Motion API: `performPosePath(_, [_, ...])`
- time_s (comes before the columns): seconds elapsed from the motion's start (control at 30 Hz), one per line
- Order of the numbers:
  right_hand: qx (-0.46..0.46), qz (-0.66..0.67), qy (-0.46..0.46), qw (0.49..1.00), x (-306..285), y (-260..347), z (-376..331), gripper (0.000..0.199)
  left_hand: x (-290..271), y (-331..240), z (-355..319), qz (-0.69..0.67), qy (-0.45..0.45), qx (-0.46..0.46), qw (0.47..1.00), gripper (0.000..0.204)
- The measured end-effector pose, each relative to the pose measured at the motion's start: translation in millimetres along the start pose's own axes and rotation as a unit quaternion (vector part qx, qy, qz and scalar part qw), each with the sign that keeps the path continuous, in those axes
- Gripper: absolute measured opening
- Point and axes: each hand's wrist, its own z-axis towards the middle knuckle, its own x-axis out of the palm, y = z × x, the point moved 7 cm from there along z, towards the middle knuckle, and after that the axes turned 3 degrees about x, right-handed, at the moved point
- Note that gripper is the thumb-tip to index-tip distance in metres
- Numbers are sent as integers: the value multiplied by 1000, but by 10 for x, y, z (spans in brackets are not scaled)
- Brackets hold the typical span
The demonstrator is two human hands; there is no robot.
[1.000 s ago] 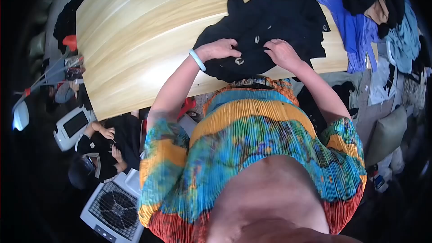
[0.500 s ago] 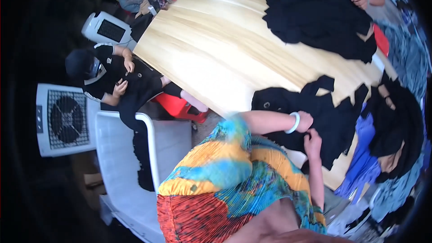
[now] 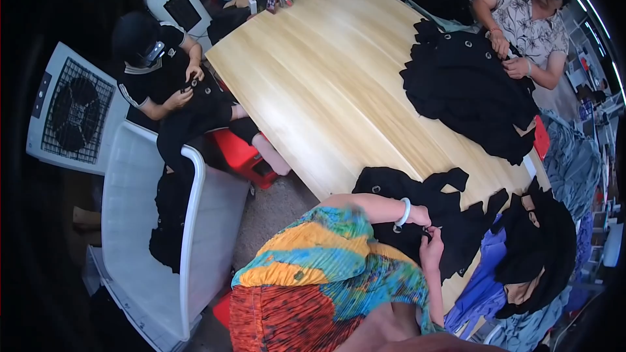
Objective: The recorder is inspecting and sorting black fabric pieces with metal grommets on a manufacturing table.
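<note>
A black garment (image 3: 450, 205) with several round metal eyelets lies spread at the near edge of the wooden table. My left hand (image 3: 419, 215), with a pale bangle on its wrist, is closed on this cloth. Just below it my right hand (image 3: 431, 248) pinches the same cloth, its fingertips close to the left ones. A small dark bit shows between the fingertips, too small to make out. An eyelet (image 3: 397, 228) sits beside my left wrist.
Past the wooden table (image 3: 313, 58), a person in a patterned shirt (image 3: 529, 16) handles another black garment (image 3: 466, 88). At left, a person in a black cap (image 3: 135, 39) works on black cloth near a white bin (image 3: 212, 241). Purple cloth (image 3: 479, 280) and a black heap (image 3: 541, 248) lie right.
The view has shifted, bringing more of the far-right person into sight. My hands stay together on the garment, the left fingers now lower against the right fingertips.
</note>
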Motion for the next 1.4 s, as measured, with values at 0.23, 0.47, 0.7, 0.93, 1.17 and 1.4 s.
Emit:
performPosePath(0.23, [35,-33,-37,998,-121,79,-7,27,47,-109,157,45,12,47,998,23])
performPosePath(0.47, [-75,-108,14,991,-106,36,39,29,-17,-576,-292,257,99,114,955,32])
performPosePath(0.7, [-21,-70,71,995,-42,-88,148,25,24,-513,-403,268,84,179,943,35])
performPosePath(0.93, [2,-63,92,994,-25,-64,173,26,40,-381,-372,258,-5,222,940,29])
performPosePath(1.17, [15,-41,75,996,50,-27,30,28,15,-363,-497,289,-20,263,920,24])
performPosePath(1.4, [-7,3,3,1000,5,83,107,25,-138,-518,-503,335,3,225,915,20])
